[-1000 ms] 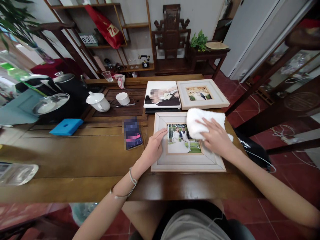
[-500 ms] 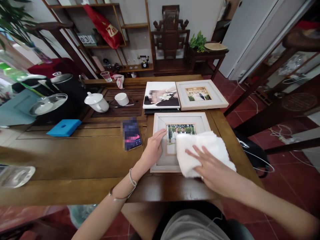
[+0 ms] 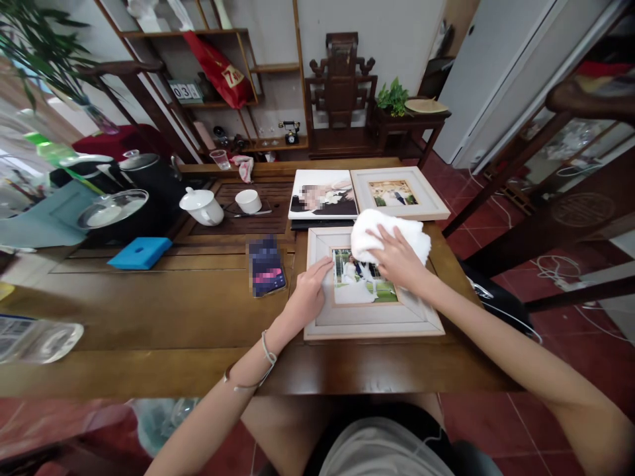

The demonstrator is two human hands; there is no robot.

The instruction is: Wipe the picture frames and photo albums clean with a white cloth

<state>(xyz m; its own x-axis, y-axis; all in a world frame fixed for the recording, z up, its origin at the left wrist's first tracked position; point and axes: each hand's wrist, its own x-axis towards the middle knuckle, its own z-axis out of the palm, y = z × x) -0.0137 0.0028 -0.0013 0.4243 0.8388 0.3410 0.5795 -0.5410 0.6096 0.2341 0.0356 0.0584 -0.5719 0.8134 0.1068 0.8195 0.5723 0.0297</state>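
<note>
A pale wooden photo frame [image 3: 370, 317] with a wedding picture lies flat on the wooden table [image 3: 149, 311] in front of me. My left hand [image 3: 310, 294] rests on the frame's left border, fingers flat and extended, steadying it. My right hand [image 3: 397, 258] presses a folded white cloth [image 3: 381, 235] onto the frame's upper right part, fingers spread over the cloth. The cloth covers the frame's top right corner and part of the picture.
Behind the frame lie a second framed photo [image 3: 399, 193] and a photo album [image 3: 323, 195]. A phone [image 3: 266, 266] lies left of the frame. A white teapot [image 3: 202, 205], a cup [image 3: 248, 200] and a blue box [image 3: 140, 252] stand further left.
My right hand swept the cloth from the frame's upper right down to its lower right, then back up to the top. My left hand stayed on the left border.
</note>
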